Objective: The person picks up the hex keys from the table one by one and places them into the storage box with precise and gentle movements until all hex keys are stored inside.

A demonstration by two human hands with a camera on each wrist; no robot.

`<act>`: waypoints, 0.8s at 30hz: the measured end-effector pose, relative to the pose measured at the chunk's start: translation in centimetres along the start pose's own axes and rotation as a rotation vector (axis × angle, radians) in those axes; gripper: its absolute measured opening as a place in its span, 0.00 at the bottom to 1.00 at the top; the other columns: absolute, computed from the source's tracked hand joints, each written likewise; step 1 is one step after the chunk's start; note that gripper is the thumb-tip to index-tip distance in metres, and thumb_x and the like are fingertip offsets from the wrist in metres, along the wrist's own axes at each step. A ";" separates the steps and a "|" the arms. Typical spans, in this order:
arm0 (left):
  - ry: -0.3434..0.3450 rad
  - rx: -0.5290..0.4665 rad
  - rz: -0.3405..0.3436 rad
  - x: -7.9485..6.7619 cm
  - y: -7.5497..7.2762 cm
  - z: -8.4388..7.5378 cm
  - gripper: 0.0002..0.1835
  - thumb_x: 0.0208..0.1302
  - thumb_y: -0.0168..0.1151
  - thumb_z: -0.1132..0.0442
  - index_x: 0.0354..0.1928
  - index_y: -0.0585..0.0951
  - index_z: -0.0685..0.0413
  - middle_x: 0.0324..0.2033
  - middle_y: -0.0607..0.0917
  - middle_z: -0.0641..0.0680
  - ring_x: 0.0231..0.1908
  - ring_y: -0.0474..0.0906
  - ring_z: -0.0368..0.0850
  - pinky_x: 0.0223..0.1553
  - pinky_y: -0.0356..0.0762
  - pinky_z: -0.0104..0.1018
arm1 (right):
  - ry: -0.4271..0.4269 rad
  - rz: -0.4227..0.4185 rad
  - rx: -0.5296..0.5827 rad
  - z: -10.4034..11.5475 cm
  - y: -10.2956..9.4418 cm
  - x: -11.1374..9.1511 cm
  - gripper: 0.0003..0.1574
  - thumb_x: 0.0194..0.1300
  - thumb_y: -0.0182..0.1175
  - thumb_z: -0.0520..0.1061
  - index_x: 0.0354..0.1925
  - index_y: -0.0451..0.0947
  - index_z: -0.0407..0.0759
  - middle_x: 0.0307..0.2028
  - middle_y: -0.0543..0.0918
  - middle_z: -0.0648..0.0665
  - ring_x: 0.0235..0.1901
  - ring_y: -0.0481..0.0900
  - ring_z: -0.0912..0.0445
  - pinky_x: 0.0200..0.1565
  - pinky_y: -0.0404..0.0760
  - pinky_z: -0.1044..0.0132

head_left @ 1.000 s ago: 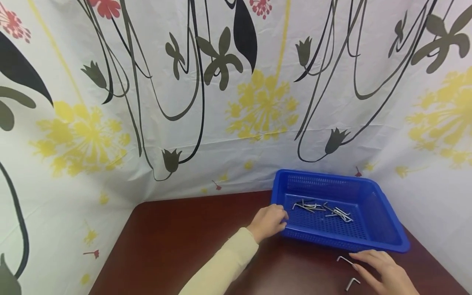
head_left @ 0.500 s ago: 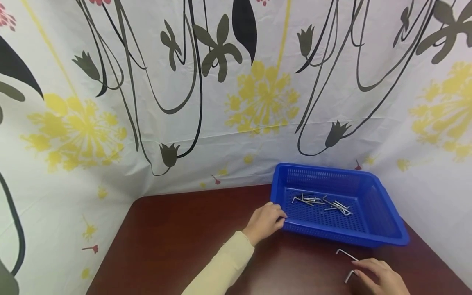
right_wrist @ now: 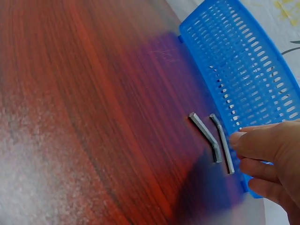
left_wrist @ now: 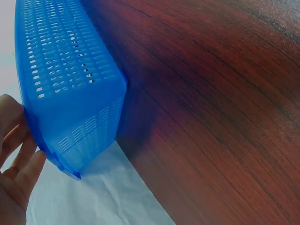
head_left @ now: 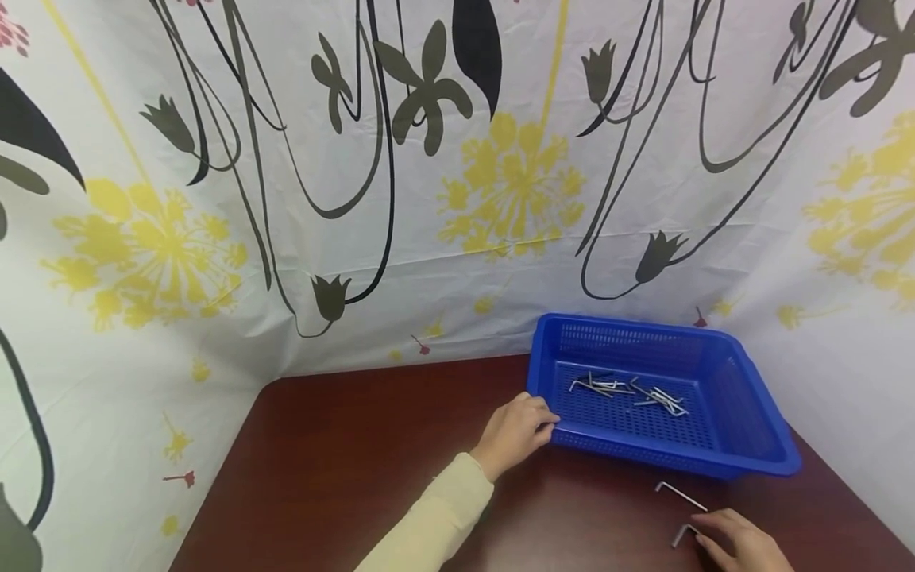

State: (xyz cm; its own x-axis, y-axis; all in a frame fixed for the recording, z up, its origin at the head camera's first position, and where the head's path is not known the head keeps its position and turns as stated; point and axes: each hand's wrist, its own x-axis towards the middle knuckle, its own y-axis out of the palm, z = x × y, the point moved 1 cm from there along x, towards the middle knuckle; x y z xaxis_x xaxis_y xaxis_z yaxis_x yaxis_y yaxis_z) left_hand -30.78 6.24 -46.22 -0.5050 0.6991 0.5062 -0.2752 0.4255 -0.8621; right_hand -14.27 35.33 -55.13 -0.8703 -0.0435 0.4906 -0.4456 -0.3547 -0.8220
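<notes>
My left hand (head_left: pixel 516 433) grips the near left corner of a blue perforated plastic basket (head_left: pixel 750 461). In the left wrist view, the fingers (left_wrist: pixel 29 171) of that hand curl at the basket's rim. Two L-shaped hex keys lie on the table in front of the basket: a longer, thinner hex key (head_left: pixel 682 497) and a shorter, thicker hex key (head_left: pixel 681 534). Right beside them is my right hand (head_left: pixel 743 546), its fingertips overlapping the shorter key's end in the head view. The right wrist view shows both keys on the wood, with the loosely bent fingers (right_wrist: pixel 258 145) apart from them.
Inside the basket lie two loose piles of hex keys, a left pile (head_left: pixel 602 385) and a right pile (head_left: pixel 661 401). A dark red wooden table (head_left: pixel 372 445) carries everything. A floral-patterned white cloth (head_left: pixel 429 238) hangs around its far and side edges.
My right hand has let go of the longer hex key, which now lies on the table, and has drawn back toward the shorter one. My left hand stays at the basket's corner.
</notes>
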 end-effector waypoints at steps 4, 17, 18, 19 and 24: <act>0.001 -0.015 0.003 -0.2 0.1 -0.1 0.09 0.57 0.63 0.59 0.39 0.87 0.42 0.33 0.82 0.39 0.35 0.73 0.34 0.33 0.70 0.16 | 0.059 0.115 0.001 -0.3 0.2 -0.1 0.15 0.37 0.74 0.37 0.28 0.81 0.42 0.25 0.72 0.62 0.26 0.71 0.70 0.27 0.76 0.65; 0.020 -0.029 -0.022 -0.5 0.5 -0.3 0.09 0.57 0.65 0.56 0.40 0.87 0.42 0.33 0.82 0.39 0.36 0.72 0.33 0.37 0.69 0.16 | -0.034 0.067 0.053 -1.6 1.3 -0.2 0.16 0.32 0.74 0.31 0.24 0.79 0.37 0.22 0.68 0.63 0.22 0.62 0.73 0.20 0.67 0.69; 0.019 -0.028 -0.025 -0.5 0.5 -0.3 0.09 0.57 0.65 0.56 0.40 0.87 0.42 0.33 0.82 0.39 0.36 0.72 0.33 0.37 0.69 0.16 | -0.055 0.050 0.063 -1.7 1.3 -0.2 0.17 0.30 0.74 0.31 0.23 0.79 0.37 0.22 0.67 0.64 0.22 0.62 0.73 0.20 0.66 0.69; 0.018 -0.025 -0.027 -0.6 0.4 -0.3 0.09 0.57 0.65 0.56 0.40 0.87 0.42 0.33 0.82 0.38 0.36 0.72 0.33 0.37 0.69 0.16 | -0.064 0.034 0.068 -1.8 1.4 -0.2 0.17 0.29 0.74 0.30 0.23 0.78 0.38 0.22 0.67 0.64 0.21 0.61 0.73 0.19 0.66 0.70; 0.012 -0.022 -0.038 -0.6 0.3 -0.3 0.09 0.56 0.66 0.56 0.40 0.87 0.41 0.33 0.81 0.38 0.36 0.73 0.33 0.37 0.70 0.16 | -0.075 0.029 0.097 -1.9 1.5 -0.1 0.18 0.28 0.72 0.27 0.22 0.77 0.39 0.22 0.64 0.66 0.20 0.58 0.72 0.18 0.63 0.70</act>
State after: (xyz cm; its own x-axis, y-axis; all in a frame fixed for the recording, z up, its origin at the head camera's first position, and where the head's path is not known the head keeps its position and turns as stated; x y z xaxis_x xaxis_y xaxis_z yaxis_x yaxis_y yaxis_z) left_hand -30.38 6.13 -46.76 -0.4846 0.6893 0.5386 -0.2756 0.4641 -0.8418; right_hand -15.22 36.53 -56.99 -0.8627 -0.1240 0.4902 -0.3947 -0.4409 -0.8061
